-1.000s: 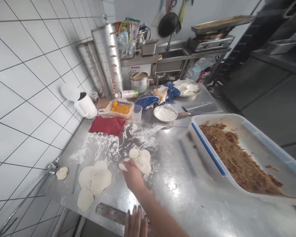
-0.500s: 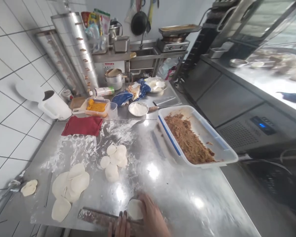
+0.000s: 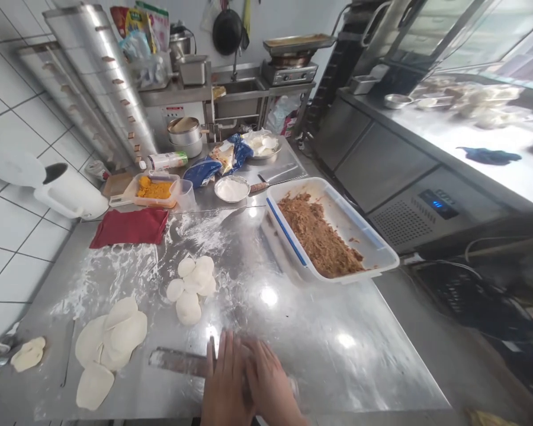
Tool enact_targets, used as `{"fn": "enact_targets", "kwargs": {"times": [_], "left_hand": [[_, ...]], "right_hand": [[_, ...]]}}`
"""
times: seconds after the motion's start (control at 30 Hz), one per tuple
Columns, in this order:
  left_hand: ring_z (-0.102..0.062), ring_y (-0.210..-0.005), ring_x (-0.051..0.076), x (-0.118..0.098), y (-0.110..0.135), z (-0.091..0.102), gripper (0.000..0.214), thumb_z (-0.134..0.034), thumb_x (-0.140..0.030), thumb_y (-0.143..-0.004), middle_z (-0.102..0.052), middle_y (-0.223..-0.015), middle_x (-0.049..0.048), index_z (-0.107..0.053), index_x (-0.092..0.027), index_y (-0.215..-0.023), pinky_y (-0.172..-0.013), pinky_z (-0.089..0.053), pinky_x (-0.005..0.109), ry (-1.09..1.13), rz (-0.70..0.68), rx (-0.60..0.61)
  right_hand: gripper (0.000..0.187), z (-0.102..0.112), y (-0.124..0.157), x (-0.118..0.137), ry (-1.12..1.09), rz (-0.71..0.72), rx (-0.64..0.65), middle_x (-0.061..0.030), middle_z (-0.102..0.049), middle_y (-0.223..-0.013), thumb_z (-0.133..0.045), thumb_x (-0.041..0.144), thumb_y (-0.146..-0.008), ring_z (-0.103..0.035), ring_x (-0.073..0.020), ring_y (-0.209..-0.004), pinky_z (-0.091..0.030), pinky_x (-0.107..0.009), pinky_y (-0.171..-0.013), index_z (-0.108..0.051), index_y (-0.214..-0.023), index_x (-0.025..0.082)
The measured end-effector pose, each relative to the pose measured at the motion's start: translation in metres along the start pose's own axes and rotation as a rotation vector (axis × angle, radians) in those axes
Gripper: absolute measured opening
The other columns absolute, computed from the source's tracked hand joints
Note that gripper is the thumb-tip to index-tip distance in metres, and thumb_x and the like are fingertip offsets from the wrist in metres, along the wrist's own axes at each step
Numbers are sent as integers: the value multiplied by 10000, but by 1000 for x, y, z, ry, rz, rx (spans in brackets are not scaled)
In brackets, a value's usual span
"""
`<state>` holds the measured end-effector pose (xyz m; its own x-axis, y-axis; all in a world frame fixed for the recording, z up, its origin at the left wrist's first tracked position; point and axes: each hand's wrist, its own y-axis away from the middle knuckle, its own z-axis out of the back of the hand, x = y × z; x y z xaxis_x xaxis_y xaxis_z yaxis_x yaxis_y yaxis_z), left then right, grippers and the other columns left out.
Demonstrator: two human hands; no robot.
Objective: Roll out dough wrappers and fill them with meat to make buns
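Both my hands lie flat, side by side, on a rolling pin (image 3: 177, 362) near the front edge of the steel table (image 3: 359, 331). My left hand (image 3: 224, 381) covers the pin's middle; my right hand (image 3: 269, 384) presses beside it. The dough piece seen a moment ago is hidden under my hands. A cluster of small dough pieces (image 3: 193, 283) sits just beyond on the floured steel. Several rolled thin wrappers (image 3: 111, 337) lie stacked to the left.
A white tub of brown shredded filling (image 3: 320, 234) stands at the right. Behind: a red cloth (image 3: 131, 226), flour bowl (image 3: 231, 189), box of orange food (image 3: 153, 189), white jug (image 3: 71, 192), cleaver (image 3: 278, 176). A dough scrap (image 3: 28, 355) lies far left.
My right hand took a dough piece from the cluster and drew it back to the rolling pin. Now both hands lie over the pin, covering the dough. The camera swung right.
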<state>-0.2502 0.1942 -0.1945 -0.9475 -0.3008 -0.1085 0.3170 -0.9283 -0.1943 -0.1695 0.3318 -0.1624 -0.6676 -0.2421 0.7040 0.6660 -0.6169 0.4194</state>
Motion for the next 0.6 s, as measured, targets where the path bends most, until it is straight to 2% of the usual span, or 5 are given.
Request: {"fn": "enact_targets", "kwargs": {"times": [0.07,0.17,0.27,0.47,0.6], "left_hand": [[-286,-1579,411,-1,-12,-4,976,-647,-578,-878,-313,-1689,220,-300,-44,-1618,-1259,-314,664,11,10,55],[-202,-1610,384,-8,7,-3,900,-713,-446,-857,-361,-1676,170,-349,-114,-1609,-1259,-310,654,-45,-51,-84],[-103,-1628,368,-15,20,-1,875,-754,-318,-829,-396,-1661,142,-371,-175,-1602,-1263,-262,690,-68,-86,-169],[-265,-1585,408,-8,-2,-21,1002,-705,-551,-823,-320,-1684,219,-335,-48,-1605,-1311,-225,643,-7,-37,34],[-167,-1623,309,-8,45,-42,966,-744,-257,-811,-245,-1709,120,-267,-143,-1643,-1348,-117,587,-187,-148,-377]], "right_hand": [[284,1,-8,0,-6,24,-3,-77,-731,-1108,-450,201,-959,-651,-278,-1136,-467,-409,-1010,-720,-1021,260],[322,4,-4,-3,-31,-4,-19,-61,-717,-1016,-399,255,-1009,-686,-232,-984,-509,-342,-871,-692,-877,253],[394,5,8,-6,-39,-51,-44,-83,-731,-1051,-286,276,-1052,-701,-222,-976,-520,-341,-866,-675,-1006,239],[266,5,-6,-6,-1,6,-34,-66,-746,-1024,-466,210,-945,-681,-267,-1065,-493,-382,-947,-724,-914,268],[409,2,17,-15,-11,-72,-89,-103,-731,-1064,-285,230,-1016,-707,-253,-1018,-548,-374,-874,-694,-1028,247]]}}
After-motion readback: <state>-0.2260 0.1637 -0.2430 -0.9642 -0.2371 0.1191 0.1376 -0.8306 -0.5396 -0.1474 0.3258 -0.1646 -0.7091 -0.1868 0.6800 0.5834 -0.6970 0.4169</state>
